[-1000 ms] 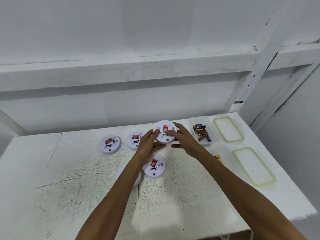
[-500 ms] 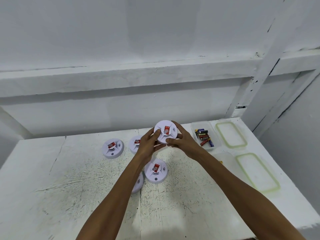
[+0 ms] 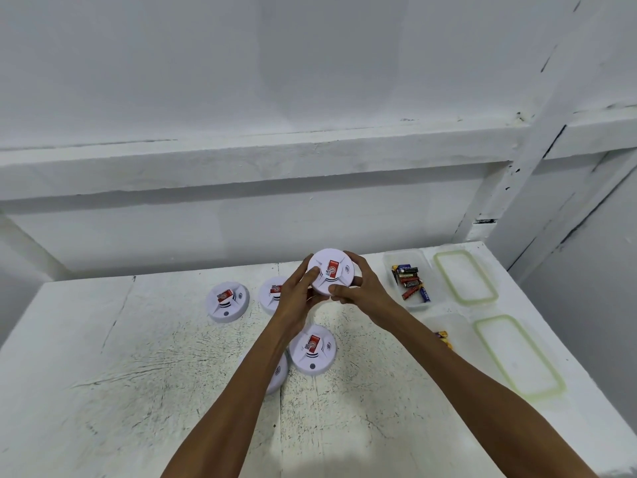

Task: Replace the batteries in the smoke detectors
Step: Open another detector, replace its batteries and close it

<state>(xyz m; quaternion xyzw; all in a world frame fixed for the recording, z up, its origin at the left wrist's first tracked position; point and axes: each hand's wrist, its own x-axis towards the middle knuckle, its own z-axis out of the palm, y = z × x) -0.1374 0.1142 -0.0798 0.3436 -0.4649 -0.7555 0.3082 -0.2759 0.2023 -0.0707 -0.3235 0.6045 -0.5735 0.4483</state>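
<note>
Evidently the step in hand is opening one smoke detector (image 3: 331, 270). It is lifted clear of the bench (image 3: 138, 374), above the middle of the far edge, with its face and red label toward the camera. The left hand (image 3: 296, 294) curls round its left rim and underside. The right hand (image 3: 362, 288) grips the right rim, thumb pressed on the front edge. Both hold the body firmly.

I judge the task barely begun, since no unit shows an open back. The next move probably calls for twisting one hand against the other, or turning the unit over to find the battery cover; the view does not settle which.

Counted, there are five detectors: one held and four lying face up on the bench.
- The left detector (image 3: 227, 301) sits toward the far edge.
- The second detector (image 3: 269, 298) is near it, partly hidden by the left hand.
- The middle detector (image 3: 312, 350) lies nearer the front.
- The covered detector (image 3: 277, 377) is just beside that one, mostly under the left forearm.

Two clear tubs stand toward the right edge. The far tub (image 3: 406, 258) holds a loose heap of batteries (image 3: 408, 281), too tangled to count. The near tub (image 3: 455, 326) shows a few yellow-tipped batteries (image 3: 443, 336) beside the right forearm.

Two green-rimmed lids lie along the right edge, the far lid (image 3: 465, 276) and the near lid (image 3: 517, 357).
</note>
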